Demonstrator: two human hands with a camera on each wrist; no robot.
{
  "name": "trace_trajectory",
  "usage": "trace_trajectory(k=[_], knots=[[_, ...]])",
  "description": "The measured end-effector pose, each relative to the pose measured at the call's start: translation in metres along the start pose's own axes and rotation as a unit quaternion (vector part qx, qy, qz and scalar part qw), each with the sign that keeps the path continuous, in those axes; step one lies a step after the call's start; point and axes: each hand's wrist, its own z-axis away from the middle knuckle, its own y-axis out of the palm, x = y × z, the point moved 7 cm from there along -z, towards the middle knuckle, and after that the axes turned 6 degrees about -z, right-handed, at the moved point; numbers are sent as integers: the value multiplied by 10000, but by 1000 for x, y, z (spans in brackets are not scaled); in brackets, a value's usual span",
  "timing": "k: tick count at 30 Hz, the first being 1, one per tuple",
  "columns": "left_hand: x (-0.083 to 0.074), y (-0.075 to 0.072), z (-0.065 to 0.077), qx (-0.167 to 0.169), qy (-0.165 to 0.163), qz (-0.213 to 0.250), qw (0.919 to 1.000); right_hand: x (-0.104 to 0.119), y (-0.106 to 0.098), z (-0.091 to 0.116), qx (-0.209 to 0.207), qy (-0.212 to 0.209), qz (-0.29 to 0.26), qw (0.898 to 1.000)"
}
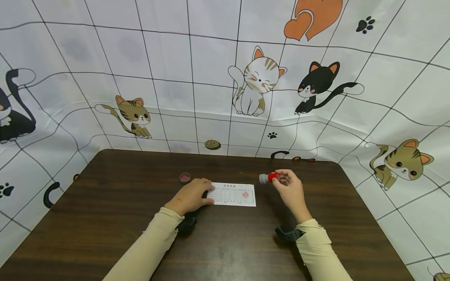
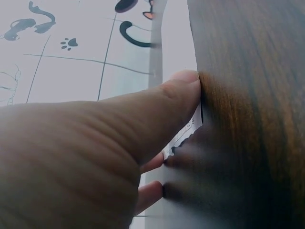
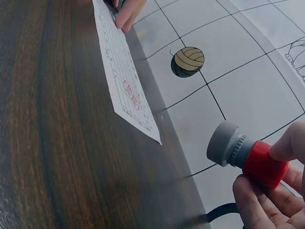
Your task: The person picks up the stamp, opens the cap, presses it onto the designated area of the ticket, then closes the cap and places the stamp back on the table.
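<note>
A white printed form (image 1: 232, 195) lies flat on the brown table, with a table grid and a round red stamp mark near its right end. My left hand (image 1: 191, 197) rests on the form's left end; in the left wrist view the thumb (image 2: 178, 90) lies straight along its near edge. To the right of the form, my right hand (image 1: 291, 191) pinches a stamp (image 3: 264, 164) between thumb and fingers. The stamp has a red handle and a grey head, is held sideways above the table, and its head points left.
Just beyond the left hand sits a small round ink pad (image 1: 184, 178), reddish with a darker rim. The dark wooden table (image 1: 225, 249) ends at the back against a white sheet (image 1: 168, 93) with cats and grid lines. Each wrist wears a black band (image 1: 290, 234).
</note>
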Motion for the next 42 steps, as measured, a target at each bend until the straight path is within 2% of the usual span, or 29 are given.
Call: trace_trajectory(k=[5,15,28,42], knots=[[0,1,0,8,3,3,10000,-3,1,-1,12,263,-40,9996],[-1,-3,1,-10,-3,-105,9999,-1,2,1,-3,-128,-301,9995],[-3,-4,0,-176,-42,-38,9998,-2,5,0,25,-35,-255,9997],[-2,-4,1,-153,-27,-67,9999,2,6,3,-2,27,-207,9998]])
